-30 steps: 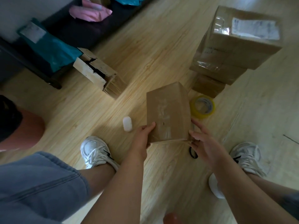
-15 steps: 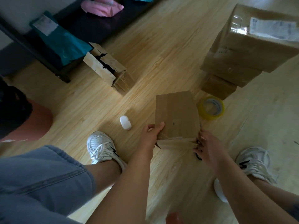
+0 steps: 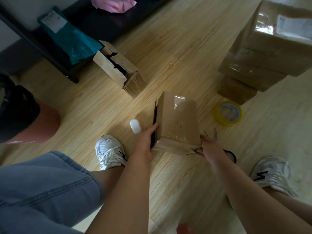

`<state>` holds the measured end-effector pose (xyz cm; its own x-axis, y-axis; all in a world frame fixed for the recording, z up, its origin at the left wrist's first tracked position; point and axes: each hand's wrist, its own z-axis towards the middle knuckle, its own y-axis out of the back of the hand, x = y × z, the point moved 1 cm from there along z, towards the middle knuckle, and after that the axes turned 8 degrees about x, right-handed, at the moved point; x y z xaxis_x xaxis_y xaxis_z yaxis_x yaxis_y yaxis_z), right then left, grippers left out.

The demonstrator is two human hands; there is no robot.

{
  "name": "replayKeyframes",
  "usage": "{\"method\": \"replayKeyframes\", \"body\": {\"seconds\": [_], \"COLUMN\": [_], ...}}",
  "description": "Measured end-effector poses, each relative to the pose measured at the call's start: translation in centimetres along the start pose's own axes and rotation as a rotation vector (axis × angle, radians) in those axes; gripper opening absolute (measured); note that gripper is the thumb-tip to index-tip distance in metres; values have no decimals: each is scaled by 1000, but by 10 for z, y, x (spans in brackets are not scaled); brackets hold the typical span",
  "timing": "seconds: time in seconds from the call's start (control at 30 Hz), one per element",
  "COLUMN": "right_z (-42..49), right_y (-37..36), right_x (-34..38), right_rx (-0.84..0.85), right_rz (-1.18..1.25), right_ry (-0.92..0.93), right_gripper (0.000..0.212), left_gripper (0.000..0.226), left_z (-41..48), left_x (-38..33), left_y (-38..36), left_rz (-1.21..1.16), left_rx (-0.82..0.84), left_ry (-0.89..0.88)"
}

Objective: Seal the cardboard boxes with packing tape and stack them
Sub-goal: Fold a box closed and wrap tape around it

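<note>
I hold a small brown cardboard box (image 3: 178,119) above the wooden floor between my feet; clear tape shines along its top face. My left hand (image 3: 146,141) grips its near left edge, thumb on top beside a dark open gap along that side. My right hand (image 3: 210,149) pinches the near right corner, where the flap edge looks torn. A yellowish roll of packing tape (image 3: 228,114) lies flat on the floor just right of the box. A stack of taped boxes (image 3: 263,53) rises at the far right. An open, torn box (image 3: 118,68) lies to the far left.
Scissors (image 3: 219,142) lie on the floor partly behind my right hand. A small white oval object (image 3: 135,126) sits left of the box. My white shoes (image 3: 108,152) flank the spot. A dark shelf (image 3: 55,56) with teal and pink bags stands at the back left.
The box has been turned in my hands: its left side gap and a taped face now show. My right hand moved to pinch the near right corner. The camera moved closer.
</note>
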<state>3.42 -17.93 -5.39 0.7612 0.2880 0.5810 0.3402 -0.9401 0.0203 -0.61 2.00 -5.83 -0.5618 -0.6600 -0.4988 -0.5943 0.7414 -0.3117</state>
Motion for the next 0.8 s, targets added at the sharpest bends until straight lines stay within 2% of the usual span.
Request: {"method": "replayKeyframes", "body": {"seconds": [0.07,0.1,0.23,0.37,0.43,0.57,0.67,0.8], "right_z": [0,0,4,9,9,9,6,1], "right_y": [-2,-3,-3,-7,-12,-14,-10,-7], "right_x": [-2,-3,-6,-6,-3,4,10,10], "right_rx": [-53,-70,-51,60,97,-2,-96,-49], "right_rz": [-80,-114,-67,-123,-150,-103,-35,-291], "right_ry": [15,19,-17,-18,-9,8,77,140], "right_gripper": [34,37,30,49,50,32,32,47], "left_gripper": [68,79,53,41,39,39,42,37], "left_z": [1,0,-4,-12,-14,-17,-18,-16], "left_x": [-4,-6,-9,-12,-11,1,8,11], "left_y": [0,0,-9,-23,-30,-36,-32,-35], "left_rz": [88,128,302,318,348,439,474,413], "left_rx": [-50,-61,-114,-137,-130,-95,-112,-70], "left_ry": [-42,-69,-244,-359,-394,-374,-354,-301]}}
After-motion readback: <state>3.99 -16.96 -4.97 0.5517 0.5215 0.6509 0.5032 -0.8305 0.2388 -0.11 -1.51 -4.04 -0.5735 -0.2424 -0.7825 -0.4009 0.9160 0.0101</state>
